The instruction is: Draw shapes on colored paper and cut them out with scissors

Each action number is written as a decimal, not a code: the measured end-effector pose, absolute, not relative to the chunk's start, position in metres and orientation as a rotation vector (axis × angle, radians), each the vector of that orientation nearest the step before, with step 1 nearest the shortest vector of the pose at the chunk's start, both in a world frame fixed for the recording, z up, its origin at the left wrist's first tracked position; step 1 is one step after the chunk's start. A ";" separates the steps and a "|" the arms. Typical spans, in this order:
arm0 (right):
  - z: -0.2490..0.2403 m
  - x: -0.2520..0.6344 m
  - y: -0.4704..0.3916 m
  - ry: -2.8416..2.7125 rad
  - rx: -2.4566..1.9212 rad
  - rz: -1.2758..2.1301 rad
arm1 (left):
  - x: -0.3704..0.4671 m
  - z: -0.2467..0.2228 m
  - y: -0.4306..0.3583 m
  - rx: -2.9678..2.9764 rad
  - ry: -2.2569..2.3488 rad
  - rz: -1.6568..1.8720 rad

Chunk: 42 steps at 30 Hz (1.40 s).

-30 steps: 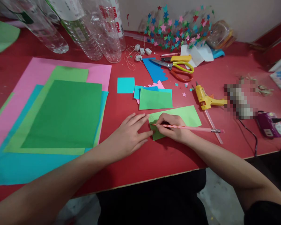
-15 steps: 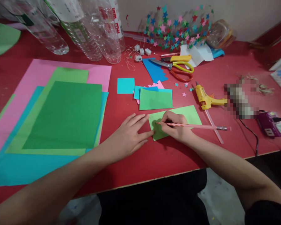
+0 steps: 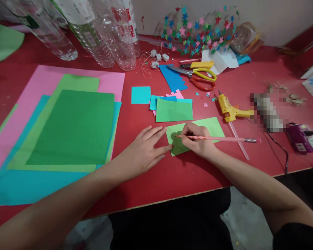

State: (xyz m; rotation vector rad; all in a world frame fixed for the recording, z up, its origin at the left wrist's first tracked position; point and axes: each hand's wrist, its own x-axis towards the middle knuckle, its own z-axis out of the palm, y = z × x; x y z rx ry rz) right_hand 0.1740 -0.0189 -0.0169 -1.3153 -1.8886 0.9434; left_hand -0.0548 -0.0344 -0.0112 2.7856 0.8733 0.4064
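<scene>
My right hand (image 3: 199,139) grips a pink pencil (image 3: 224,139), its tip at the left part of a light green paper piece (image 3: 214,127). Faint marks show near that piece's upper left corner. Spread flat, my left hand (image 3: 148,149) has its fingertips at the paper's left edge, the palm over the red table. Just beyond the paper lies a small pile of cut pieces, with a green rectangle (image 3: 174,110) on top and blue and pink ones under it. A turquoise piece (image 3: 141,95) lies left of the pile.
Large coloured sheets (image 3: 75,128) cover the left side of the red table (image 3: 151,187). Plastic bottles (image 3: 120,45) stand behind. Scissors (image 3: 198,74), a yellow cutter (image 3: 202,65) and a clear container with star cutouts (image 3: 198,31) are at the back. A glue gun (image 3: 231,109) lies at right.
My right hand and the pencil have shifted very slightly to the right over the light green paper. My left hand stays in place on the paper's edge.
</scene>
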 end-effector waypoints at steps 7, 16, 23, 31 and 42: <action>-0.017 0.174 -0.021 -2.006 -1.291 0.904 | -0.054 -0.012 -0.035 2.777 0.876 0.418; -0.018 0.174 -0.023 -2.092 -1.200 0.919 | -0.054 -0.010 -0.034 2.789 0.869 0.411; -0.016 0.173 -0.023 -2.118 -1.197 0.939 | -0.054 -0.010 -0.034 2.763 0.880 0.419; -0.013 0.172 -0.021 -1.999 -1.206 1.072 | -0.054 -0.012 -0.035 2.767 0.886 0.422; 0.017 0.186 -0.010 -1.620 -1.345 1.515 | -0.052 -0.013 -0.035 2.769 0.901 0.379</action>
